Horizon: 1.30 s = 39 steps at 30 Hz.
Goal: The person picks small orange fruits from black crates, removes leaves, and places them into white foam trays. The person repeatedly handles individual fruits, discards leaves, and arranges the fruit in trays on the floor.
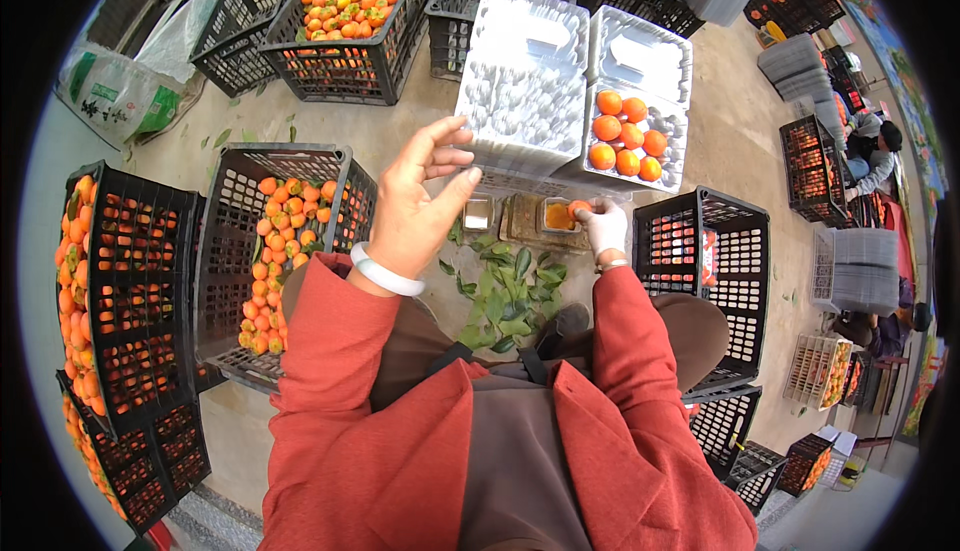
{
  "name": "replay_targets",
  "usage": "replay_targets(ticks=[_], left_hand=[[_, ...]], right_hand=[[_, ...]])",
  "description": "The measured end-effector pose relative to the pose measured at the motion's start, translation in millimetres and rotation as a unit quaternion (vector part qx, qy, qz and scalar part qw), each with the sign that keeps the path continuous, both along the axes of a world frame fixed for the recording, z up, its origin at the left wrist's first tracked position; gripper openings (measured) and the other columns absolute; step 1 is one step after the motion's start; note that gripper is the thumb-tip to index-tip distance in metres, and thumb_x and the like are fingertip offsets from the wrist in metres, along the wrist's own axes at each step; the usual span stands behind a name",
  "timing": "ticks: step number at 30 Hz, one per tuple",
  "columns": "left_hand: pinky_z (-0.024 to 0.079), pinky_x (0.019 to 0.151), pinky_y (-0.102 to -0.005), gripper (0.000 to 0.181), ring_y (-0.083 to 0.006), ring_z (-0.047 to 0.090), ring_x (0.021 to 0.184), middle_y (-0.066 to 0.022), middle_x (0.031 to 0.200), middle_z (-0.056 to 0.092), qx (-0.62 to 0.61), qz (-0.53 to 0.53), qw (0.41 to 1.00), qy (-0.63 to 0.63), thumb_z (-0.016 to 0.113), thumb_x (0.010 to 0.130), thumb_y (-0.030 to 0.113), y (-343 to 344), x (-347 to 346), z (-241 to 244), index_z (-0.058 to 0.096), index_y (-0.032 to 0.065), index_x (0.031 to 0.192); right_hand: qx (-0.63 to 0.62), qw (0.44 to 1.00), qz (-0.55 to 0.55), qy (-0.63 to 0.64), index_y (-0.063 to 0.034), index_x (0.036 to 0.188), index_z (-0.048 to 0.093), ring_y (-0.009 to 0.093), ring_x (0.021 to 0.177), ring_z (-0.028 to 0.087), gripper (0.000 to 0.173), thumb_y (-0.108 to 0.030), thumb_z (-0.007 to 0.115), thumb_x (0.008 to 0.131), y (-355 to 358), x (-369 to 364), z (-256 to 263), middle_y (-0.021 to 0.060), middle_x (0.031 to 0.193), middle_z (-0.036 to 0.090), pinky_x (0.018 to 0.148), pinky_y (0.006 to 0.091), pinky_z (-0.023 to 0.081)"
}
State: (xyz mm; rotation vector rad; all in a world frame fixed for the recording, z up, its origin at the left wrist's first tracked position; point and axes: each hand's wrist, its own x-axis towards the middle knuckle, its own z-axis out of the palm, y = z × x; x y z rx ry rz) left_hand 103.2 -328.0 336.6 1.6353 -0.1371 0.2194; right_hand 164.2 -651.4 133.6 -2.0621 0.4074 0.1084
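My right hand [609,230], in a white glove, grips a persimmon [578,210] at the rim of a small plastic tub [557,222] that holds amber liquid. My left hand [429,195] is bare and raised, fingers apart, with nothing in it; a pale bangle circles its wrist. Just beyond it rises a stack of clear plastic trays [523,93] with moulded hollows. To the right of that stack, an open clear tray [670,168] carries several persimmons [631,134] in its hollows. A second small tub [478,213] sits left of the amber one.
Green leaves [504,296] lie on the floor between my feet. At my left stands a black crate [225,251] of persimmons, at my right another black crate [739,281]. More persimmon crates [337,71] stand ahead. A co-worker [874,150] crouches at far right beside crates.
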Motion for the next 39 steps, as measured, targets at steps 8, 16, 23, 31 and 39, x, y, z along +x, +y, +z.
replay_targets(ticks=[8, 16, 23, 31, 39], left_hand=[[0.052, 0.096, -0.0322, 0.042, -0.0186, 0.066, 0.11, -0.0115, 0.121, 0.068, 0.056, -0.011, 0.998, 0.013, 0.068, 0.092, 0.004, -0.7, 3.1, -3.7, 0.059, 0.0004, 0.133], [0.053, 0.093, -0.0309, 0.036, -0.0177, 0.067, 0.105, -0.012, 0.115, 0.07, 0.052, -0.015, 0.998, 0.007, 0.066, 0.092, -0.001, -4.1, 5.1, -1.5, 0.061, -0.0019, 0.128], [0.052, 0.094, -0.0302, 0.031, -0.0173, 0.068, 0.103, -0.0114, 0.113, 0.071, 0.04, -0.017, 0.998, -0.037, 0.063, 0.092, -0.003, -18.0, 4.2, 11.0, 0.064, -0.0031, 0.123], [0.053, 0.097, -0.0344, 0.026, -0.0203, 0.069, 0.105, -0.0136, 0.111, 0.072, -0.056, 0.283, 0.953, -0.095, 0.061, 0.097, 0.003, 106.5, -33.7, 27.0, 0.064, -0.0043, 0.122], [0.055, 0.082, -0.0365, 0.029, -0.0202, 0.066, 0.09, -0.0108, 0.1, 0.069, 0.16, 0.469, 0.814, 0.302, 0.069, 0.096, 0.017, 287.6, -165.3, -151.6, 0.068, 0.0006, 0.12]], right_hand=[[-0.389, 0.914, 0.086, -0.079, -0.006, 0.082, 0.072, 0.037, 0.083, 0.07, 0.019, -0.025, 0.069, 0.079, 42.8, 10.4, -86.2, 0.0192, 0.085, 0.07, 0.078, 0.0463, 0.055], [0.129, 0.988, -0.055, 0.057, -0.0009, 0.102, 0.072, 0.019, 0.069, 0.069, 0.028, -0.021, 0.079, 0.083, -2.9, -2.3, 9.4, 0.0088, 0.088, 0.073, 0.066, 0.0304, 0.054], [0.161, 0.957, -0.094, -0.223, 0.0018, 0.105, 0.07, 0.011, 0.079, 0.066, 0.025, -0.012, 0.077, 0.085, -39.1, 25.2, 153.3, 0.007, 0.096, 0.072, 0.069, 0.0234, 0.052], [-0.298, 0.937, -0.002, -0.185, 0.0005, 0.096, 0.071, 0.026, 0.083, 0.07, 0.031, -0.023, 0.076, 0.077, -39.8, 135.9, 150.0, 0.0167, 0.092, 0.072, 0.079, 0.0373, 0.054], [-0.336, 0.883, 0.065, -0.322, 0.0043, 0.124, 0.066, 0.031, 0.112, 0.063, 0.037, -0.021, 0.064, 0.098, -41.6, 88.5, 142.1, 0.0191, 0.121, 0.066, 0.101, 0.0395, 0.048]])
